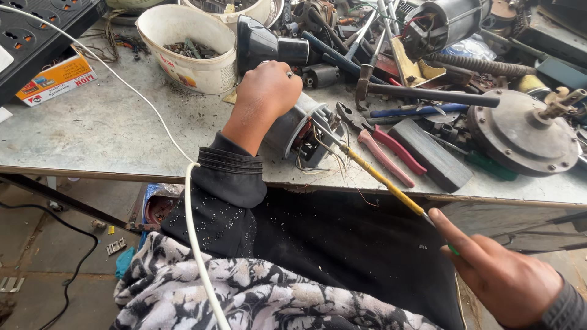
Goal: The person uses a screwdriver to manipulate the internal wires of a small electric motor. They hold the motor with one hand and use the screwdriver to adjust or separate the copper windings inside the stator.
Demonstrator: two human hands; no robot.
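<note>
My left hand [267, 89] is closed over the top of a grey electric motor housing [298, 129] that lies on its side near the front edge of the workbench [104, 131]. Copper windings and loose thin wires show at its open end. My right hand [498, 275], low at the right, grips a long thin yellow-shafted tool [379, 177] by its green handle end. The tool's tip reaches into the motor's open end. A ring shows on my left hand.
Red-handled pliers [391, 150], a dark rectangular block [431, 153], a hammer [422, 93], a round metal motor plate [520, 131] and piled tools crowd the right. A white tub of scraps [189, 46] stands behind. A white cable [195, 232] crosses my lap.
</note>
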